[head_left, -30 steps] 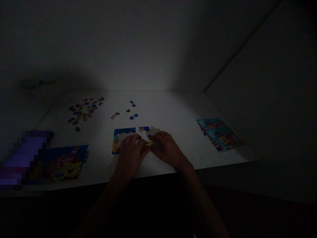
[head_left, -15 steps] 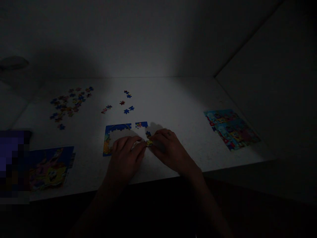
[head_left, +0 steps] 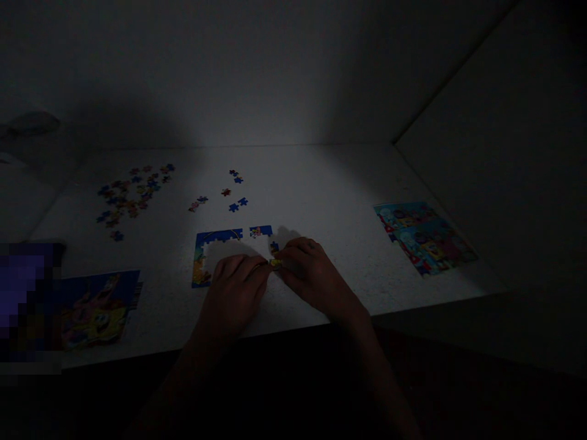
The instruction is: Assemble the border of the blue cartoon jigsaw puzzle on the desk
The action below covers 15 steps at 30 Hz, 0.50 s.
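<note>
A partly joined puzzle border [head_left: 199,260] with blue and yellow edges lies flat near the table's front. My left hand [head_left: 236,284] rests over its lower side, fingers closed and fingertips at a small piece. My right hand [head_left: 308,266] pinches a small yellowish puzzle piece [head_left: 275,263] at the border's lower right, close to my left fingertips. A short blue section with a pink figure [head_left: 260,231] forms the top right, with a gap between it and the longer top edge. What my left fingertips grip is too dark to make out.
Many loose pieces [head_left: 132,192] lie at the back left, and several more [head_left: 233,208] behind the border. A picture sheet [head_left: 98,311] is at front left, another [head_left: 426,238] at right. The white table [head_left: 321,189] meets a wall behind.
My left fingers have drawn slightly closer together by the lower edge of the border. My right hand has barely moved and keeps its pinch. The view has shifted slightly.
</note>
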Each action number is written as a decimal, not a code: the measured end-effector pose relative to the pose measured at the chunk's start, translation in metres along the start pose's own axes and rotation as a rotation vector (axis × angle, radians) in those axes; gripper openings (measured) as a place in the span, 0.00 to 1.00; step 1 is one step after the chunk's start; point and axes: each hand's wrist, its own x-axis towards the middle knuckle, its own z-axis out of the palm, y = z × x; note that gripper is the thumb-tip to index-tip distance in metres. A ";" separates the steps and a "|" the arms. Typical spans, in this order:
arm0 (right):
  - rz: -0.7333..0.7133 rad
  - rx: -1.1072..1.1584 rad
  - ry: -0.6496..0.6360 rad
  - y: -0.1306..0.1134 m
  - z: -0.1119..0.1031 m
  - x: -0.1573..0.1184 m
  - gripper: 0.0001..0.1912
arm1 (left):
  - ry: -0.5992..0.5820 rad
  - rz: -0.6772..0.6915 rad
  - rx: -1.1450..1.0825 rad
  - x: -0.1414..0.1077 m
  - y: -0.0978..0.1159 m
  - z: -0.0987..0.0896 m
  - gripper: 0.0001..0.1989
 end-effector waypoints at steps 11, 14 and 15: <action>-0.037 -0.008 0.016 0.002 0.002 0.000 0.09 | -0.002 -0.025 -0.033 0.000 0.001 0.001 0.10; -0.046 0.016 0.034 0.002 0.002 0.000 0.10 | 0.036 -0.078 -0.088 -0.002 0.001 -0.004 0.11; -0.043 0.026 0.042 0.002 0.002 0.000 0.11 | 0.049 -0.109 -0.100 -0.003 0.000 -0.007 0.12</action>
